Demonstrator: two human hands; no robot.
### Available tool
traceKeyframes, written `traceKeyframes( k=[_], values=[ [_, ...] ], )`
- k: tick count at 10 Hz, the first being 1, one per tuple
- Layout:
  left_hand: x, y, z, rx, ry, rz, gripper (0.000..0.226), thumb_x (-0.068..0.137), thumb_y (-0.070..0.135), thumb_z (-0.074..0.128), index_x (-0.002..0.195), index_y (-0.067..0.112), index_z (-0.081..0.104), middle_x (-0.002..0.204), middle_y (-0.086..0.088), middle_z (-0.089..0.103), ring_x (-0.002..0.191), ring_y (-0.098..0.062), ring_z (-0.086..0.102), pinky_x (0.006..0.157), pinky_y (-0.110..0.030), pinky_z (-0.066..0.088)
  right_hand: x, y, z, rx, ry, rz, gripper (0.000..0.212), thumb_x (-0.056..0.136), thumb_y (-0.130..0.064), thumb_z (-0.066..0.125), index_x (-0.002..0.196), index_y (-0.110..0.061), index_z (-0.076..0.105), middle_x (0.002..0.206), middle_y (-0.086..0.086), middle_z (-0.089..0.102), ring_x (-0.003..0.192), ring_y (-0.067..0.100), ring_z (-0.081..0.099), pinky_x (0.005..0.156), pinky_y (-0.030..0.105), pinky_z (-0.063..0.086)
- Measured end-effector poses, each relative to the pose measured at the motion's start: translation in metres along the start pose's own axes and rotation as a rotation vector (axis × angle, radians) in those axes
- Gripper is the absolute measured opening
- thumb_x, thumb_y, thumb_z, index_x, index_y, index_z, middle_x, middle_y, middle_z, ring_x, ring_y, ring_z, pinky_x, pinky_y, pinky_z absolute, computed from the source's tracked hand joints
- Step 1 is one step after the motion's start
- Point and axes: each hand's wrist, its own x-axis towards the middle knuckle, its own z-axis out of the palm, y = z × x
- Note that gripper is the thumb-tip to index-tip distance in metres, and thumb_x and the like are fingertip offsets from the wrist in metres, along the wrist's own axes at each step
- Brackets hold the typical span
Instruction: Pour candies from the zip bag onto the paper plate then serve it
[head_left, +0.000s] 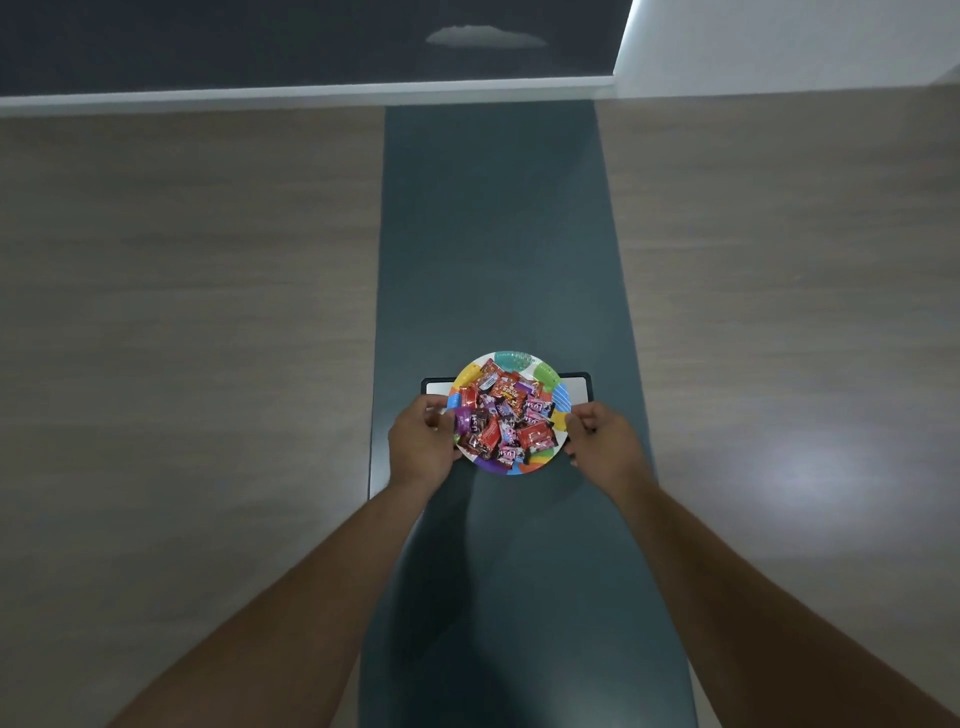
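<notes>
A round paper plate (546, 373) with a rim of bright coloured patches carries a heap of wrapped candies (501, 418) in red, purple and pink. My left hand (421, 444) grips the plate's left edge, fingers curled over the rim. On the opposite side my right hand (602, 441) pinches the right edge. The plate is over a flat white tray with a dark border (581, 388); only the tray's far corners show, so I cannot tell whether plate and tray touch. The zip bag is not in view.
Everything rests on a long, narrow dark teal table (493, 234) that runs away from me. Wood-look floor (182, 312) lies on both sides. A dark wall with a white skirting board (311, 93) closes the far end.
</notes>
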Motion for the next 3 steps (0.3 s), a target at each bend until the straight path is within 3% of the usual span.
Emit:
traceKeyframes(
  k=[1, 2, 3],
  values=[
    [-0.006, -0.008, -0.004, 0.100, 0.047, 0.094, 0.021, 0.106, 0.034, 0.064, 0.124, 0.024, 0.068, 0.126, -0.008, 0.068, 0.109, -0.026, 0.076, 0.073, -0.044, 0.072, -0.018, 0.006, -0.002, -0.041, 0.039, -0.029, 0.025, 0.108, -0.027, 0.056, 0.122, -0.012, 0.070, 0.109, 0.002, 0.078, 0.097, 0.023, 0.073, 0.069, 0.026, 0.056],
    [-0.037, -0.024, -0.007, 0.136, 0.133, 0.221, 0.020, 0.108, 0.024, 0.062, 0.125, 0.018, 0.070, 0.127, -0.005, 0.062, 0.105, -0.015, 0.070, 0.089, -0.043, 0.068, -0.047, 0.022, 0.003, -0.094, 0.144, -0.155, 0.023, 0.106, -0.018, 0.059, 0.125, -0.009, 0.069, 0.116, 0.005, 0.070, 0.107, 0.026, 0.066, 0.079, 0.023, 0.049],
    [-0.084, -0.050, -0.013, 0.260, 0.122, 0.403, 0.025, 0.109, 0.018, 0.057, 0.128, 0.017, 0.073, 0.131, 0.000, 0.062, 0.118, -0.012, 0.061, 0.104, -0.036, 0.059, -0.078, 0.045, 0.014, -0.284, 0.221, -0.274, 0.034, 0.103, -0.021, 0.061, 0.136, -0.013, 0.064, 0.138, 0.009, 0.061, 0.126, 0.034, 0.055, 0.102, 0.047, 0.051]
  ],
)
